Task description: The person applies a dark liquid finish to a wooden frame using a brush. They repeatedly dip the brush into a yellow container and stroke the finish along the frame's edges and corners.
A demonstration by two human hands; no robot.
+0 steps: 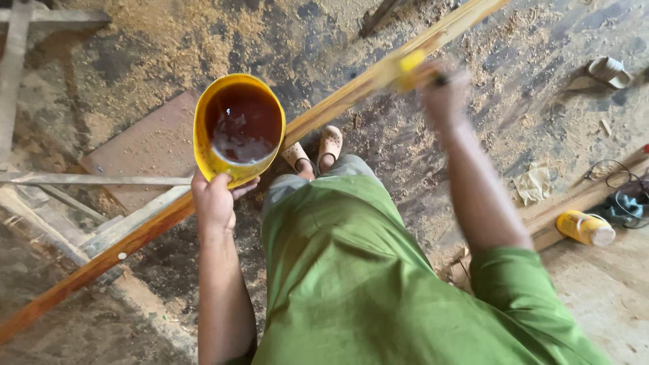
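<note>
Amber liquid: dark reddish-brown, glossy, fills the yellow container (238, 128) partway; surface reflects light, looks thin enough to slosh.
Container: yellow, rounded like an upturned hard hat, centre-left of the frame; inside wall stained brown above the liquid line.
Left hand (215, 201): clamped on the container's near rim, thumb over the edge, fingers under; holds it roughly level over the plank.
Right hand (443, 91): upper right of centre, blurred by motion; closed around a yellow-handled tool (411, 69), probably a brush, head not resolved.
Plank (324, 111): long wooden strip running diagonally from lower left to top right; lower-left stretch is darker orange-brown and looks coated, upper stretch is pale bare wood.
Contact: tool appears to touch the plank at the pale section; cannot confirm because of blur.
Technique note: judged best to keep the container level and close to the plank, wipe excess on the rim, stroke along the grain, overlap into the coated edge.
Risk: tilt at the near rim would spill liquid onto the feet (314, 152).
Surroundings: sawdust-covered floor (169, 40); yellow bottle (585, 228) lying at right.
</note>
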